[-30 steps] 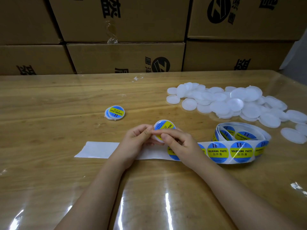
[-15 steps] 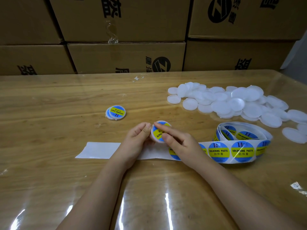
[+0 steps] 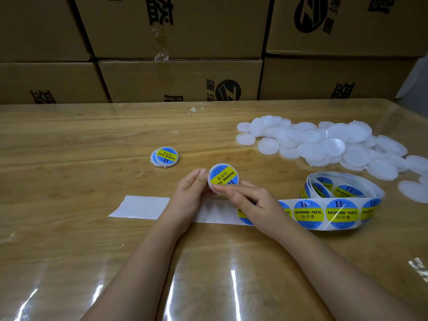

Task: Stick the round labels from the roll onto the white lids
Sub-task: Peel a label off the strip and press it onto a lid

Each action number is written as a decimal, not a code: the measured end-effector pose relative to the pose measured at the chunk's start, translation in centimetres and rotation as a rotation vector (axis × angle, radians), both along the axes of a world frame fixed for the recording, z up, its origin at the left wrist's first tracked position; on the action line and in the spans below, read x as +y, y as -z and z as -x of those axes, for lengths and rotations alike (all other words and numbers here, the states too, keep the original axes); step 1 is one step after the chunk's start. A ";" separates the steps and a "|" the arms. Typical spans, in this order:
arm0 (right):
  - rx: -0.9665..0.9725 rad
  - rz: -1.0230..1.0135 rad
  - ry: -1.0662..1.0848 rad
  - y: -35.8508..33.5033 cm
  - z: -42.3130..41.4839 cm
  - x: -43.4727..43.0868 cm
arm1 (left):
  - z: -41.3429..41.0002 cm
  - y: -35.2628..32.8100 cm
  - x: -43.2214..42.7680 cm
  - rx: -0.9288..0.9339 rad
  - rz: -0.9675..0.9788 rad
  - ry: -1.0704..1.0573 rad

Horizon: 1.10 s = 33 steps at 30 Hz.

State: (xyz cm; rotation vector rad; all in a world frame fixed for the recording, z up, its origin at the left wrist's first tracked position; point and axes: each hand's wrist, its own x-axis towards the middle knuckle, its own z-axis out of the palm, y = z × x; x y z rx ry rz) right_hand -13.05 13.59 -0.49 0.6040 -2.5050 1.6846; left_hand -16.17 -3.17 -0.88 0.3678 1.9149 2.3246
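We see the left hand [image 3: 190, 193] and right hand [image 3: 254, 205] both pinching one labelled lid [image 3: 223, 177] by its rim, tilted up over the bench [image 3: 69, 147] — the right hand covers part of the strip [image 3: 143, 207]. Roll [image 3: 342, 200] at right, bare lids [image 3: 324, 144] piled behind it, two done lids [image 3: 164, 157] further left, boxes [image 3: 180, 82] at back.

A light wooden desk [image 3: 69, 140] under a clear glossy plastic sheet [image 3: 231, 286] carries everything. Toward its far right corner lies a loose heap of round white plastic lids [image 3: 324, 147], many overlapping, with stragglers reaching the right edge. Left of centre, two white lids with blue-and-yellow round labels [image 3: 165, 157] rest overlapping each other. Near the right edge a loosely coiled roll of blue-and-yellow round labels [image 3: 342, 195] stands on edge. Its white backing strip [image 3: 143, 207] runs flat leftward, bare at its left end. A small pale scrap [image 3: 195, 110] lies close to the far edge.
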 end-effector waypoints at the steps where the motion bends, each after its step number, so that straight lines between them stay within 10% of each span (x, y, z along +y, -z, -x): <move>1: 0.002 0.004 -0.002 0.0 0.0 0.0 | 0.0 0.0 0.1 -0.007 -0.010 0.017; 33: 0.032 0.170 0.042 -0.2 0.0 -0.1 | -0.9 -0.9 0.2 -0.225 -0.095 0.252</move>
